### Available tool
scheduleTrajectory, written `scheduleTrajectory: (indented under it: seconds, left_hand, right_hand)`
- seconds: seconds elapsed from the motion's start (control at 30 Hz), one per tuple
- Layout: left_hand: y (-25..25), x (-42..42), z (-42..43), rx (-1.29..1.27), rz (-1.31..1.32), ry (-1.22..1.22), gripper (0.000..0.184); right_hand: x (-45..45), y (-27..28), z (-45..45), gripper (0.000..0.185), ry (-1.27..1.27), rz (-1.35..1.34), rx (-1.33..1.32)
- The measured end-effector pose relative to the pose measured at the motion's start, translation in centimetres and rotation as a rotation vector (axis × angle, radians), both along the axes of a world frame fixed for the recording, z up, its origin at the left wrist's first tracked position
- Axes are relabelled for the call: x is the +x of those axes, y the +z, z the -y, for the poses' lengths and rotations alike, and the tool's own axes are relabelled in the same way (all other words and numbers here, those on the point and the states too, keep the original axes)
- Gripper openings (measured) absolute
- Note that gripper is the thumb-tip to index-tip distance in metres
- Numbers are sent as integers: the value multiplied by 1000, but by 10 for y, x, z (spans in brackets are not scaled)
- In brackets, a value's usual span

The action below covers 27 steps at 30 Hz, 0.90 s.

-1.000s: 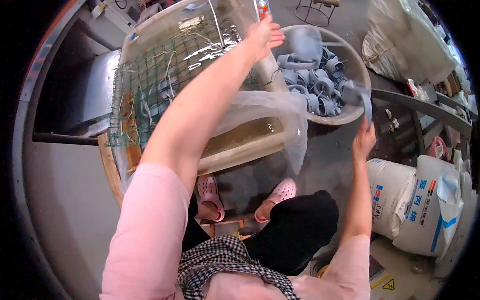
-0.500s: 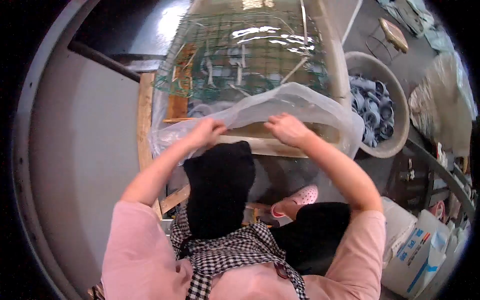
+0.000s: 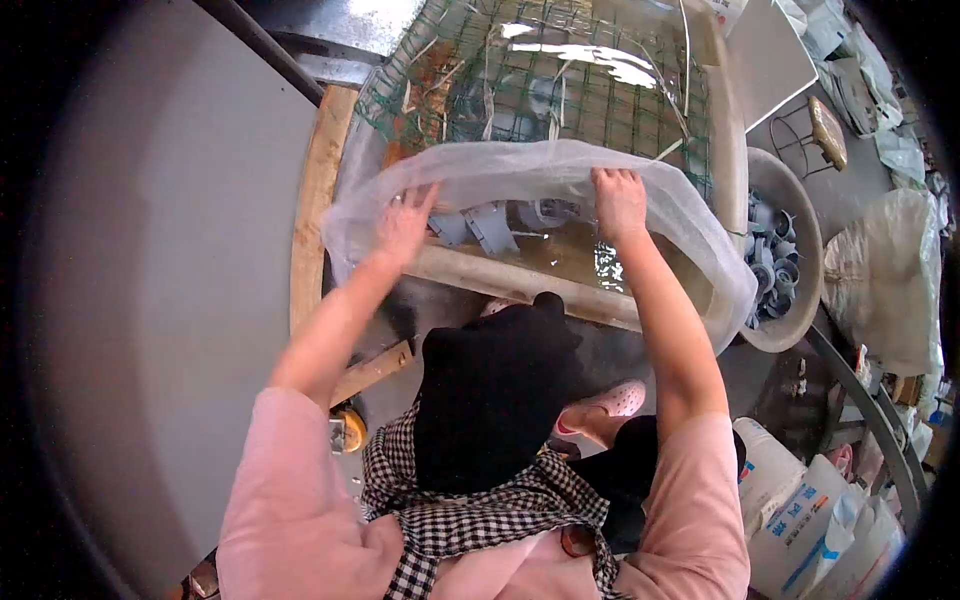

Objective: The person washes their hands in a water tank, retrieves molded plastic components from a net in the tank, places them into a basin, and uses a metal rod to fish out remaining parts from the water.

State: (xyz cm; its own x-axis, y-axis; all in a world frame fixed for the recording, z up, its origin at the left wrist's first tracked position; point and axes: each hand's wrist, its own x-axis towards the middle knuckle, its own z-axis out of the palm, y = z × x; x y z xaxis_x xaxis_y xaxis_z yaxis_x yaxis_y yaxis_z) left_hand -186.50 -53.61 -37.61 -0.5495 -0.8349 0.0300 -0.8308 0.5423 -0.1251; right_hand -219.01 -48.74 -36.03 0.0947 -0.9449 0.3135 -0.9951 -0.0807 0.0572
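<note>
A translucent white plastic bag (image 3: 500, 162) is spread in a wide loop over the near end of a water-filled tub (image 3: 560, 292). My right hand (image 3: 620, 203) is closed on the bag's far edge. My left hand (image 3: 405, 228) lies against the film on the left, fingers stretched and a little apart. Through the bag's mouth, several grey plastic parts (image 3: 490, 228) show in the water. A green mesh net (image 3: 600, 95) covers the farther part of the tub.
Right of the tub stands a round basin (image 3: 808, 250) of grey plastic fittings (image 3: 772, 265). A wooden beam (image 3: 325, 190) runs along the left, beside a grey panel (image 3: 180, 250). Printed white sacks (image 3: 790, 520) sit at lower right, and a stool (image 3: 826, 132) farther back.
Both hands have moved farther over the tub and apart. The bag's edge is spread wider, and the grey parts show more plainly. My left fingers have straightened. The view has shifted.
</note>
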Motion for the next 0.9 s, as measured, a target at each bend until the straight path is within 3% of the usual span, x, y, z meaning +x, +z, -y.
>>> scheduleTrajectory:
  seconds: [0.03, 0.1, 0.17, 0.3, 0.37, 0.43, 0.53, 0.6, 0.63, 0.7, 0.9]
  left_hand:
    - [12, 3, 7, 149, 63, -7, 67]
    - [5, 13, 25, 163, 85, -29, 71]
    - [-9, 21, 43, -85, 70, -218, 59]
    - [-12, 22, 66, -363, 45, -339, 40]
    - [-10, 26, 72, -366, 134, -405, 26]
    - [-3, 27, 74, -368, 101, -385, 27]
    - [15, 27, 73, -327, 76, -354, 32]
    - [25, 25, 71, -294, 77, -335, 36]
    - [28, 24, 70, -261, 75, -300, 40]
    - [29, 24, 70, -226, 77, -265, 44]
    - [32, 23, 73, -208, 53, -251, 50]
  right_hand:
    - [0, 2, 1, 21, -72, 72, 87]
    - [-2, -6, 8, 16, -57, 91, 6]
    - [0, -3, 8, 16, -147, 190, -2]
    - [21, 21, 1, 19, -136, 132, -162]
    - [54, 41, -14, 24, -196, -17, 167]
    - [89, 46, -18, 29, -53, 303, 534]
    - [128, 10, -10, 44, 117, 439, 758]
    - [143, -23, 3, 66, 149, 163, 327]
    - [145, -27, 11, 66, 148, 165, 321]
    - [152, -7, 22, 93, -9, 176, 504]
    - [146, -31, 49, 105, -164, 290, 683]
